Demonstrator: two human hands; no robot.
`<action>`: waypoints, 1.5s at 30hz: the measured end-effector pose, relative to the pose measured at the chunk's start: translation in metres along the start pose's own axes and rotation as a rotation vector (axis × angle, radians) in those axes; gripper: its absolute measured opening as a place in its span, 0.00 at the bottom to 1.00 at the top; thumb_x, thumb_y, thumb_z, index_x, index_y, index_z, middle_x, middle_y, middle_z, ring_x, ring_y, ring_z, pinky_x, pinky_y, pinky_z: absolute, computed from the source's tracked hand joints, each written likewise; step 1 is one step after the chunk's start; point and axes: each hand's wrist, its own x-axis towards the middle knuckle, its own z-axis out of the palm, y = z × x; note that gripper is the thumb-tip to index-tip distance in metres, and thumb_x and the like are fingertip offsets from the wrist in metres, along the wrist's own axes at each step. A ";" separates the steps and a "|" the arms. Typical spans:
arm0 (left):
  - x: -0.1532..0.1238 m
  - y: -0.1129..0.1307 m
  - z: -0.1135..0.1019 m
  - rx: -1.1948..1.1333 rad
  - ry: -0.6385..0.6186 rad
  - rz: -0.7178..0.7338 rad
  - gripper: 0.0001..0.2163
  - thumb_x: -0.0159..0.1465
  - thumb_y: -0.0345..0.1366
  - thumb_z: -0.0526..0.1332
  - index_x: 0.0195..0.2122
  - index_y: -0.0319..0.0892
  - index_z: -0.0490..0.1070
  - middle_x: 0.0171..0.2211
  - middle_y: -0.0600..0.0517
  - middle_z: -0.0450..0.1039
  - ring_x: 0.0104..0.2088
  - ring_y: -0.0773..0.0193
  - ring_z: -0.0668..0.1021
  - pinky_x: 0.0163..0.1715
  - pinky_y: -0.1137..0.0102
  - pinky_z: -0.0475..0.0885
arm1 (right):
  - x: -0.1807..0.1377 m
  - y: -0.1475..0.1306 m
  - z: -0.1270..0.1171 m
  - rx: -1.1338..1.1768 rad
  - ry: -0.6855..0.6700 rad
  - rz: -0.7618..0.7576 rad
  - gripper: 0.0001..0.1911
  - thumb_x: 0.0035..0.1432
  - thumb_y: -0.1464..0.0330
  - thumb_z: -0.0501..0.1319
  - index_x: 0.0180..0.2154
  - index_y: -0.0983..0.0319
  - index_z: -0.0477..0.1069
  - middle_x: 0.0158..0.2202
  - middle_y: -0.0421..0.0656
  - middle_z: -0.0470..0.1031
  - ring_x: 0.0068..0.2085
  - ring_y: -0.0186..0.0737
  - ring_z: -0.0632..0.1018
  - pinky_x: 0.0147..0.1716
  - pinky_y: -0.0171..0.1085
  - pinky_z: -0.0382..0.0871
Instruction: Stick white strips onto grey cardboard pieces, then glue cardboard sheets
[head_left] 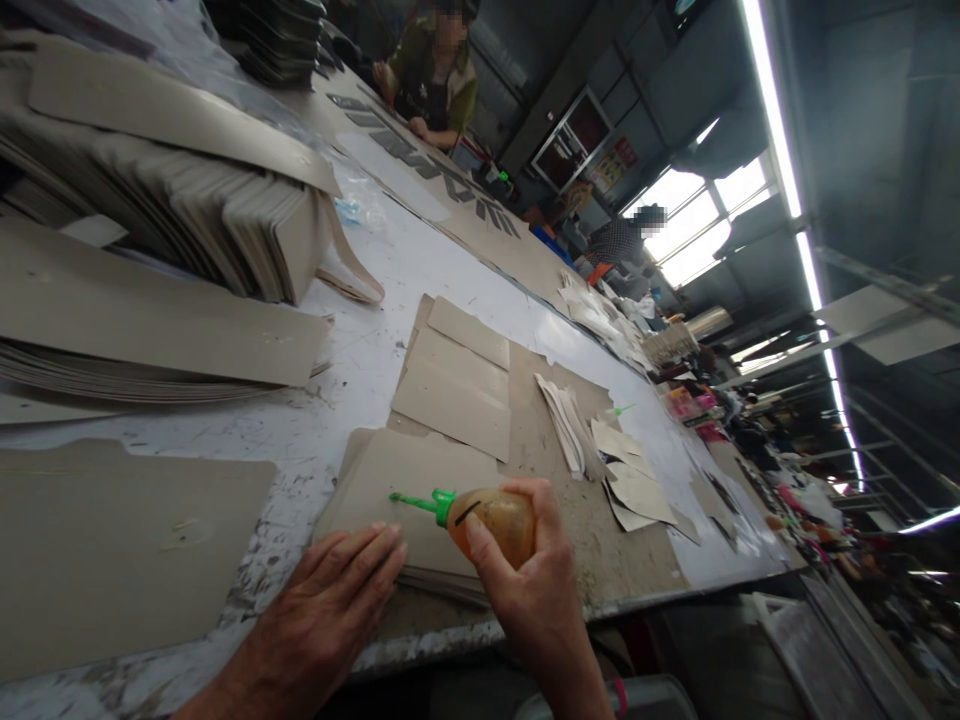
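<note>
My right hand (536, 570) is wrapped around a glue bottle (499, 520) with amber contents and a green nozzle. The bottle lies tilted on its side, its nozzle pointing left over a stack of beige sheets (442, 465). Whether the nozzle tip touches the top sheet I cannot tell. Flat on the near left part of this stack rests my left hand (330, 600), fingers stretched out and nothing in them. Just beyond the stack lie more beige pieces (457, 390), partly overlapping on a brown board (525, 440).
Tall piles of beige panels (187, 210) fill the left side, with a large flat panel (112, 550) nearer me. Narrow strips (562, 425) and small cut pieces (630, 470) lie to the right. Across the table a person (435, 80) sits by dark pieces. The table's front edge (615, 605) is close.
</note>
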 end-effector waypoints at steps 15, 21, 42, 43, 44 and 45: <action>-0.002 -0.009 -0.008 0.091 -0.074 0.099 0.12 0.70 0.29 0.53 0.51 0.42 0.73 0.48 0.51 0.79 0.51 0.63 0.76 0.56 0.68 0.64 | 0.003 -0.007 0.009 0.003 0.037 -0.040 0.15 0.55 0.61 0.66 0.43 0.57 0.67 0.37 0.41 0.73 0.35 0.41 0.76 0.35 0.38 0.72; -0.011 -0.005 0.002 0.058 -0.098 0.049 0.13 0.68 0.28 0.56 0.53 0.41 0.72 0.48 0.49 0.78 0.51 0.60 0.76 0.58 0.64 0.64 | -0.012 -0.002 0.004 0.492 -0.026 0.252 0.21 0.51 0.56 0.66 0.43 0.57 0.66 0.30 0.39 0.74 0.28 0.39 0.75 0.24 0.34 0.70; -0.030 -0.022 0.004 0.051 -0.135 0.055 0.29 0.66 0.25 0.57 0.67 0.53 0.55 0.51 0.52 0.77 0.50 0.55 0.77 0.54 0.61 0.65 | -0.058 0.081 -0.055 0.279 0.345 0.463 0.24 0.51 0.51 0.67 0.42 0.59 0.66 0.28 0.37 0.71 0.27 0.38 0.72 0.22 0.34 0.67; -0.031 -0.023 0.004 0.046 -0.138 0.059 0.30 0.67 0.26 0.56 0.68 0.54 0.54 0.52 0.52 0.77 0.50 0.55 0.77 0.53 0.61 0.65 | -0.057 0.081 -0.055 0.262 0.336 0.456 0.23 0.51 0.51 0.66 0.42 0.58 0.66 0.29 0.37 0.71 0.27 0.38 0.72 0.23 0.34 0.68; -0.031 -0.023 0.004 0.036 -0.148 0.059 0.29 0.67 0.27 0.56 0.68 0.55 0.52 0.52 0.53 0.77 0.50 0.55 0.77 0.53 0.61 0.66 | -0.056 0.082 -0.055 0.243 0.328 0.452 0.23 0.51 0.51 0.66 0.42 0.58 0.66 0.29 0.37 0.71 0.27 0.38 0.72 0.25 0.35 0.69; -0.031 -0.024 0.004 0.025 -0.162 0.049 0.29 0.68 0.29 0.55 0.68 0.56 0.52 0.52 0.53 0.78 0.50 0.56 0.77 0.54 0.61 0.66 | -0.055 0.082 -0.055 0.224 0.319 0.449 0.23 0.51 0.52 0.66 0.42 0.58 0.66 0.29 0.37 0.71 0.28 0.39 0.73 0.26 0.36 0.69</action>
